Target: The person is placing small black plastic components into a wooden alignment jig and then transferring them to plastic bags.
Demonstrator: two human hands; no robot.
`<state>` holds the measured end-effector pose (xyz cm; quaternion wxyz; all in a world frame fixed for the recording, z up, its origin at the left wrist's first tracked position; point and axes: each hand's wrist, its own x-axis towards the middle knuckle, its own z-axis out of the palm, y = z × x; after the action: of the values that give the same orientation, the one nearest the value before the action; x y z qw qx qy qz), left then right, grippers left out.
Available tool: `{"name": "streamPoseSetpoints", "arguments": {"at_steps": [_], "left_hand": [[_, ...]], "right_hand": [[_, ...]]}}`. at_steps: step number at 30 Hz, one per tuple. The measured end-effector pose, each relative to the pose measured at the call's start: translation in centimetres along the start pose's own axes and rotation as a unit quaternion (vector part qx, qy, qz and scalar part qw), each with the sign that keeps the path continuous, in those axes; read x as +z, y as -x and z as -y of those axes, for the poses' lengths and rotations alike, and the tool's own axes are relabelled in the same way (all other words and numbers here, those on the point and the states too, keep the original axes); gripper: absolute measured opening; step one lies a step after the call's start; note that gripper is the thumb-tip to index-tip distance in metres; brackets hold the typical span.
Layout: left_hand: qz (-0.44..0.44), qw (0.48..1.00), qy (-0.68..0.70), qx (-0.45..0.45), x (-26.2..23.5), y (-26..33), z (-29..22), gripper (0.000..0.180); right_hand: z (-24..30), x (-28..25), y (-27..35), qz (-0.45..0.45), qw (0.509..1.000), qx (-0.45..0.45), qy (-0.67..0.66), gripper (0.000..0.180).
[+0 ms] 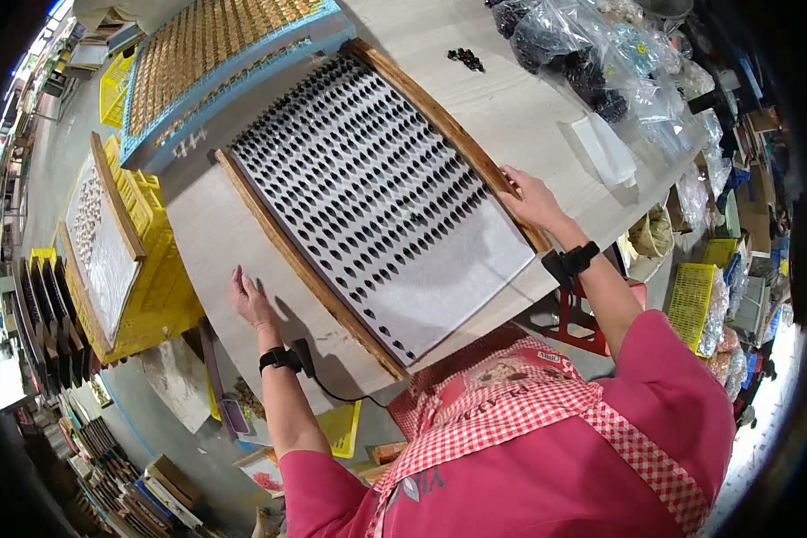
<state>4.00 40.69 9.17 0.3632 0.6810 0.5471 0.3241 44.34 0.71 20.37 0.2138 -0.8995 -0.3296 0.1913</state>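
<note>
A wood-framed grey tray point(475, 278) with rows of small dark leaf-shaped pieces lies tilted across the pale worktable point(215, 242). Its near end is bare of pieces. My right hand point(531, 199) rests on the tray's right wooden rail point(448, 130), fingers curled over it. My left hand point(249, 300) lies flat on the tabletop just left of the tray's left rail, fingers apart, holding nothing. Both wrists wear black bands.
A blue crate point(233, 54) of gold pieces sits behind the tray. Yellow crates point(157, 269) with another framed tray point(99, 242) stand at the left. Clear bags point(601, 63) of dark pieces and a white block point(605, 148) lie at the right. A small dark pile point(466, 59) sits nearby.
</note>
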Motion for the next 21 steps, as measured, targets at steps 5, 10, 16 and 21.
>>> {"name": "streamPoseSetpoints", "arguments": {"at_steps": [5,10,16,21], "left_hand": [[0.203,0.977,0.037,-0.044,0.9,6.0,-8.1,0.045],[0.253,0.957,-0.132,0.051,2.3,9.1,-9.7,0.042],[0.181,0.974,-0.099,0.099,2.4,8.9,-7.5,0.038],[0.167,0.972,-0.077,0.148,0.5,6.9,-6.1,0.035]], "right_hand": [[-2.4,1.0,0.1,-0.057,0.998,0.006,0.017,0.047],[-1.2,1.5,-0.2,-0.084,0.996,-0.018,0.016,0.047],[1.0,1.3,1.3,-0.043,0.998,0.046,0.03,0.052],[-0.3,2.3,3.3,-0.131,0.985,0.011,0.113,0.053]]}}
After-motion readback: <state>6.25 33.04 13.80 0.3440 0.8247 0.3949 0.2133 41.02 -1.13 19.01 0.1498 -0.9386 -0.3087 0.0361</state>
